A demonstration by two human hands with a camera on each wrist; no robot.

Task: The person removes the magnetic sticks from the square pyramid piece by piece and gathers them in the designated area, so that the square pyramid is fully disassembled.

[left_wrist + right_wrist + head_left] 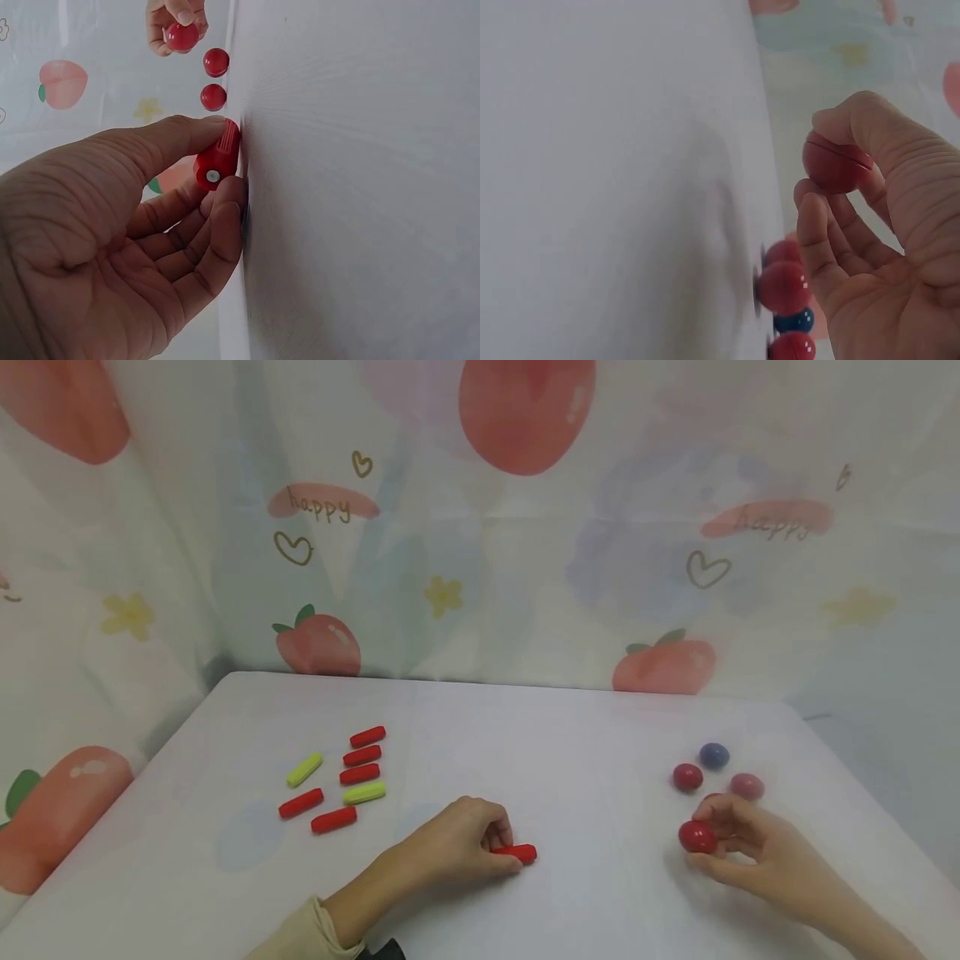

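Note:
My left hand (465, 843) pinches a short red stick (523, 854) between thumb and fingers, low over the white table. In the left wrist view the stick (217, 154) shows a ribbed side and a pale round dot on its near end. Over on the right, my right hand (765, 860) holds a glossy red ball (697, 837) by thumb and fingertips. A dark seam runs round that ball (836, 163) in the right wrist view, where it is raised off the tabletop. Behind this hand sit a red ball (687, 777), a blue ball (714, 756) and a pinkish-red ball (747, 787).
Several more red sticks (333, 820) lie at the left of the white table (540, 752), with a yellow-green stick (364, 792) among them and another yellow-green stick (304, 770) farther left. A printed curtain (487, 568) hangs behind the table's back edge.

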